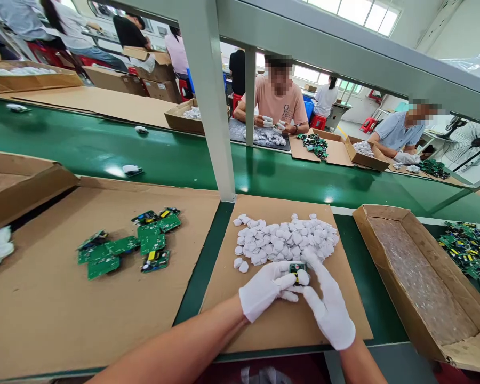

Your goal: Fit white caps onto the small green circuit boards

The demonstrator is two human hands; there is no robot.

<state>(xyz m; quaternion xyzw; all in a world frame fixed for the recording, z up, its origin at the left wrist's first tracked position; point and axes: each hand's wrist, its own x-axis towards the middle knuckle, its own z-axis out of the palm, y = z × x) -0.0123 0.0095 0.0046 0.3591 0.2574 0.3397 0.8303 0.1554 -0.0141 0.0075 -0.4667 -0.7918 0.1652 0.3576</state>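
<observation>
green belt (80,138) runs left to right across a shared workroom; far side, a person in a pink shirt (284,104) and another in light blue (400,130), each at a bench spot. near side, centre: small circuit board (294,269) held up over a cardboard sheet (264,333), just nearer than a broad pile of white pieces (284,240). left hand (264,288), gloved, fingers together on the board's left side. right hand (330,309), gloved, thumb and fingers apart around its right side; contact unclear. one round white piece (303,277) lies against the board; whether fixed, cannot tell. progress, as judged: this unit partway or just fitted. loose boards (150,237) on the left sheet show no white piece, though some faces are hidden. big heap of boards (472,248) far right, past a long carton (388,212). many pieces loose, so much looks left. belt, left: a few white-topped items (132,170), perhaps finished ones.
</observation>
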